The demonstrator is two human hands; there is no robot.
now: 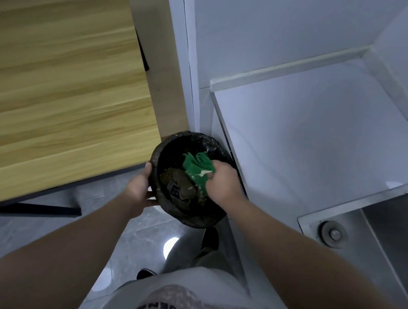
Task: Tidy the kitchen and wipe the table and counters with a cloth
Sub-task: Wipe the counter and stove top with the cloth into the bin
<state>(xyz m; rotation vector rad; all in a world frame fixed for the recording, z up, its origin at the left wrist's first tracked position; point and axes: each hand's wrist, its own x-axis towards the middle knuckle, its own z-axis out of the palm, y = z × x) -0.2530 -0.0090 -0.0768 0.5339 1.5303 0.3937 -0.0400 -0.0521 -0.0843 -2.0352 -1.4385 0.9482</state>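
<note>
Here, cloth [197,167] over bin [189,221]

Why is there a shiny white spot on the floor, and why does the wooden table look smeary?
Head view: the white spot is glare, likely a lamp mirrored in the glossy floor; same head view: the wooden table is streaked by motion blur, and the right hand looks soft too.

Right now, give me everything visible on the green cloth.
The green cloth looks like soft fabric, bunched into folds, with a pale smear close to where it is held. The right hand grips one end, over the open mouth of the black-lined bin. Whether it touches the rubbish inside cannot be told.
</note>
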